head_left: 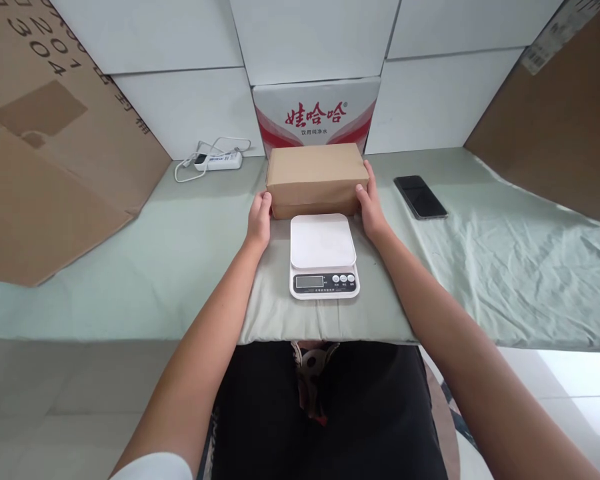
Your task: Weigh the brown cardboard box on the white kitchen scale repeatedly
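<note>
A table covered by a wrinkled pale green cloth was flanked by large brown cardboard panels and backed by smooth white panels. A plain, rectangular brown box was held at its opposite ends between the left hand and the right hand, directly behind a white scale with a rounded-square platform. A flat, glossy black phone was positioned at right, and a white power strip with looped cable at rear left.
</note>
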Action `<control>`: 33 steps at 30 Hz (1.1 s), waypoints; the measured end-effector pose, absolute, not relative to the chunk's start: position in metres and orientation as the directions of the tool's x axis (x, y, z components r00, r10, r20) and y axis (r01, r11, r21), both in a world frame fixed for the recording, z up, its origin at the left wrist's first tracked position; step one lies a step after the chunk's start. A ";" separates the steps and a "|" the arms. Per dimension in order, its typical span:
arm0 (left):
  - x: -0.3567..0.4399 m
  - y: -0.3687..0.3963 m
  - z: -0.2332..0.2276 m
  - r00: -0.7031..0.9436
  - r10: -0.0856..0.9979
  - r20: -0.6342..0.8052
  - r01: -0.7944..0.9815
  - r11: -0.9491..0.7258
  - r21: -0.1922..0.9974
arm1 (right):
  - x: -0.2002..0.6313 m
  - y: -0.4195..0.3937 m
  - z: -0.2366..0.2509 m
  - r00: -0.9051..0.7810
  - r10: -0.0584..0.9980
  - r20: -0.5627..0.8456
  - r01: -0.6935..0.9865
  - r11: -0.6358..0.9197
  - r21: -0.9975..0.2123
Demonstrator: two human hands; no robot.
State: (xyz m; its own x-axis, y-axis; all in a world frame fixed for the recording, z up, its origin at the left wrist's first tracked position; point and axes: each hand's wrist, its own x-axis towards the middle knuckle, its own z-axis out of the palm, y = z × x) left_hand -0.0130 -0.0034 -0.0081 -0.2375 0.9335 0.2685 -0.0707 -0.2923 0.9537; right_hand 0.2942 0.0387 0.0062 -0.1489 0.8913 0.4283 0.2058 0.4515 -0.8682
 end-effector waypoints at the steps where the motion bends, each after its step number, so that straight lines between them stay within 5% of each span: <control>1: -0.013 -0.005 -0.008 -0.255 0.931 0.262 -0.069 -0.288 0.955 | 0.294 0.038 0.006 -0.144 0.893 0.426 0.209 0.448 -0.869; 14: -0.014 -0.005 -0.007 -0.250 0.936 0.247 -0.055 -0.268 0.962 | 0.300 0.042 0.000 -0.165 0.915 0.368 0.156 0.393 -0.906; 19: -0.010 -0.017 0.012 -0.149 0.916 0.372 0.001 -0.376 0.927 | 0.296 0.038 0.010 -0.113 0.901 0.419 0.127 0.431 -0.893; 25: -0.005 -0.065 0.037 -0.141 0.841 0.522 0.022 -0.524 0.851 | 0.313 -0.017 0.041 -0.096 0.804 0.586 0.198 0.593 -0.781; 33: -0.014 -0.149 0.015 -0.042 0.880 0.473 -0.007 -0.474 0.881 | 0.336 -0.091 0.021 -0.152 0.801 0.579 0.277 0.596 -0.753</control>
State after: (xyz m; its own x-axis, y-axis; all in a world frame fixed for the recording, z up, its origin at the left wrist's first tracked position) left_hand -0.0138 -0.1494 0.0154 -0.0417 0.8802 0.4728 -0.0073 -0.4735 0.8808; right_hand 0.3356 -0.0912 0.0206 -0.1518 0.8014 0.5786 0.2774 0.5964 -0.7532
